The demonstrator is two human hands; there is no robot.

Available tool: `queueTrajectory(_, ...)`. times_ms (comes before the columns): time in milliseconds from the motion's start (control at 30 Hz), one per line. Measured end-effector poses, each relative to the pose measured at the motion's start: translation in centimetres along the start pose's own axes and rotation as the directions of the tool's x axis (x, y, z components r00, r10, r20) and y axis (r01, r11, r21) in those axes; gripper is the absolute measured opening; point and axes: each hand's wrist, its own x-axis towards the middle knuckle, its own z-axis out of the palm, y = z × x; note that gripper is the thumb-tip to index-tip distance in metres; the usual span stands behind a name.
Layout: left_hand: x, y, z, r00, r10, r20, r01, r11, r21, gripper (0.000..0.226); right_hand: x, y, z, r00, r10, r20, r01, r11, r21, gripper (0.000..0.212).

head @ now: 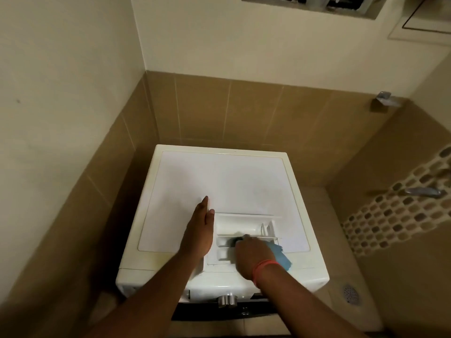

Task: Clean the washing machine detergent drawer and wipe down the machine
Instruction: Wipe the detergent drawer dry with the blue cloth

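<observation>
A white washing machine (190,176) stands in a tiled corner, seen from above. The white detergent drawer (241,224) lies on its top near the front right, compartments facing up. My left hand (200,230) rests with straight fingers against the drawer's left side. My right hand (253,252) grips a blue cloth (280,256) and pushes it into a near compartment of the drawer, where something dark shows at the fingertips. A red band circles my right wrist.
Brown tiled walls close in behind and on both sides of the machine. A silver dial (227,300) sits on the front panel. On the right are a floor drain (350,294), a mosaic strip and a metal tap (423,192).
</observation>
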Motion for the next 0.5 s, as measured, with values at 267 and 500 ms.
queueTrajectory(267,0.0,0.8,0.1,0.999,-0.037,-0.014,0.037,0.999,-0.022,0.05,0.0,-0.2,-1.3,0.975,-0.206,-0.079,0.218,0.958,0.185,0.046)
queueTrajectory(500,0.0,1.1,-0.3,0.998,-0.057,0.009,0.057,0.998,-0.015,0.05,0.6,2.6,-0.3,0.971,-0.229,-0.067,0.231,0.973,0.019,0.067)
